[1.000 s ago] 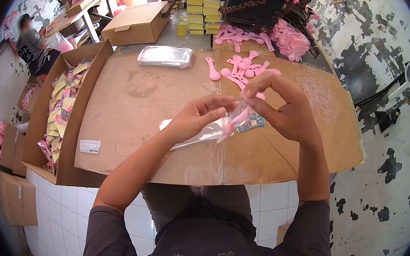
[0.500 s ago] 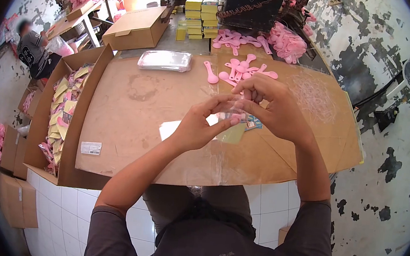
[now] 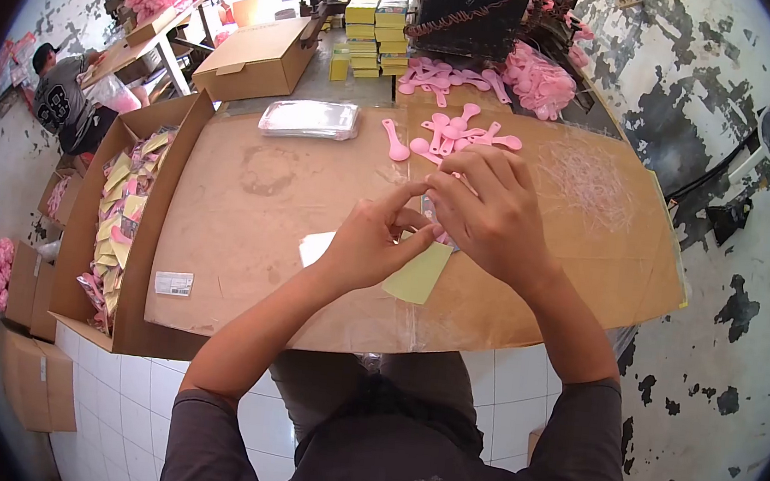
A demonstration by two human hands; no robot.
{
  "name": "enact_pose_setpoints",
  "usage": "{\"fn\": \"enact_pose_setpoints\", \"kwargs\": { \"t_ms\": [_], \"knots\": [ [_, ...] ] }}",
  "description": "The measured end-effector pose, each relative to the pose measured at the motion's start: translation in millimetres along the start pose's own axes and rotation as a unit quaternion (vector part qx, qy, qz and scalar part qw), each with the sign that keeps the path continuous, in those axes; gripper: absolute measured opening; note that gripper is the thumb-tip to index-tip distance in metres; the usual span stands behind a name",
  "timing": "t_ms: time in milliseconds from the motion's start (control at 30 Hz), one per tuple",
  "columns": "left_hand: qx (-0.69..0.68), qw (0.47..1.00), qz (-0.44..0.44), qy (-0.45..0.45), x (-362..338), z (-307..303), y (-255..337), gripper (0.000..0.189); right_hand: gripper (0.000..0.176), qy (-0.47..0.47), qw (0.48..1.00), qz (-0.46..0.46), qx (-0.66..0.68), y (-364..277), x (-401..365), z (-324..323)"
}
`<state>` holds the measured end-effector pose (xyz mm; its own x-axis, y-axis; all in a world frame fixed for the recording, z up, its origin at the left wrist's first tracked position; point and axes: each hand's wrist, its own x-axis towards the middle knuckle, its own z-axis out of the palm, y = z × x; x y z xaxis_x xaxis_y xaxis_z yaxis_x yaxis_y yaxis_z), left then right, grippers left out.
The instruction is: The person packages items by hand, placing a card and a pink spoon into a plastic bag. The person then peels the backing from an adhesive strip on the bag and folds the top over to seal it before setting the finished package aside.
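My left hand point(image 3: 371, 244) is closed, its thumb and fingers pinching at the upper end of a pale yellow card point(image 3: 417, 276) that slants down below the fingertips. Close beside it, my right hand point(image 3: 494, 214) is bent over with its fingers pinched together, nearly meeting the left fingertips; I cannot tell what it grips. A printed piece and a bit of pink show between the hands, partly hidden by the fingers. Just beyond lie several loose pink measuring spoons point(image 3: 451, 134). A white sheet point(image 3: 314, 247) pokes out from behind my left hand.
At left stands a long cardboard box point(image 3: 130, 304) full of packed yellow cards and pink pieces. A stack of clear plastic bags point(image 3: 309, 119) lies at the back, with stacked yellow cards point(image 3: 361, 39) behind. Clear strips point(image 3: 585, 181) lie at right. Another person point(image 3: 67, 99) sits far left.
The yellow card has come down toward me and tilted, showing more plainly. My right hand has shifted slightly left and down, with its fingers turned over toward the left hand.
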<state>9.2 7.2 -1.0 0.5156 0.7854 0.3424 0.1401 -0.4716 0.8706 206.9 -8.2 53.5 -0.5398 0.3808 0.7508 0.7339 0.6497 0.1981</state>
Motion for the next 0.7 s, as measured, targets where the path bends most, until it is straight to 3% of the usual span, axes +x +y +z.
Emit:
{"fn": "enact_pose_setpoints", "kwargs": {
  "t_ms": [233, 333, 400, 433, 500, 567, 700],
  "knots": [
    [0.179, 0.983, 0.020, -0.030, -2, 6, 1, 0.054, 0.013, -0.044, 0.998, 0.000, -0.033, 10, -6, 13],
    [0.171, 0.983, 0.059, -0.039, 4, 2, 0, 0.045, 0.010, -0.022, 0.994, 0.102, 0.025, 29, -6, 6],
    [0.105, 0.993, -0.008, -0.049, 6, -1, 1, 0.036, 0.005, 0.016, 0.976, 0.156, 0.149, 51, -11, -5],
    [0.072, 0.995, -0.042, -0.053, 7, -3, 1, 0.033, 0.005, -0.051, 0.928, 0.230, 0.287, 57, -17, -17],
    [-0.012, 0.998, -0.054, -0.031, 9, -5, -14, 0.026, 0.009, -0.173, 0.747, 0.359, 0.532, 71, -35, -49],
    [-0.088, 0.994, -0.068, -0.012, 12, -8, -29, 0.022, 0.014, -0.146, 0.687, 0.367, 0.610, 103, -65, -71],
    [-0.195, 0.975, -0.109, 0.016, 13, -14, -38, 0.020, 0.014, -0.117, 0.786, 0.474, 0.380, 199, -136, -68]
  ]
}}
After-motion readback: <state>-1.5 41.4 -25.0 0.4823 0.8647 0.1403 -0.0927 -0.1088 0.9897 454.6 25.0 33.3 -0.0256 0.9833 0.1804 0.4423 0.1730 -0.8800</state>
